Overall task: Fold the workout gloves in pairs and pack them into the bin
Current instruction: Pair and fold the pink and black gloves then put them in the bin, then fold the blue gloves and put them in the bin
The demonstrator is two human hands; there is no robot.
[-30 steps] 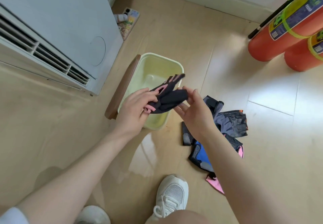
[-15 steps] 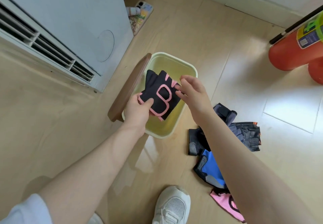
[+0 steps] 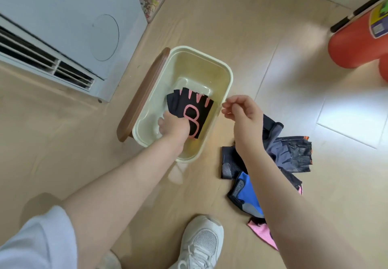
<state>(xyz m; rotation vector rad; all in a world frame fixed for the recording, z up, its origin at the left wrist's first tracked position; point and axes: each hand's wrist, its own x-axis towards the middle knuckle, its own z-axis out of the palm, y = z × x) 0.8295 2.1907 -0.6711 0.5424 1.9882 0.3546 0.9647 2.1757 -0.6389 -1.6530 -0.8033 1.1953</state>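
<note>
A white shoe [image 3: 201,245] stands on the wood floor [image 3: 63,142] nearest the camera. To its right lies a pile of gloves [image 3: 273,163]: pink, blue, grey and black ones, partly hidden by the right forearm. The right hand [image 3: 243,111] hovers just beside the bin's right rim, empty, with fingers loosely curled and thumb near forefinger. The left hand [image 3: 175,127] reaches down into the cream bin [image 3: 227,71], its fingers closed on the near end of a black-and-pink glove pair [image 3: 191,109], which lies against the bin's bottom with its finger ends pointing away. A brown lid [image 3: 142,96] leans along the bin's left side. Farther off are a white air unit [image 3: 63,27] at left and a red cylinder [image 3: 357,43] at right.
</note>
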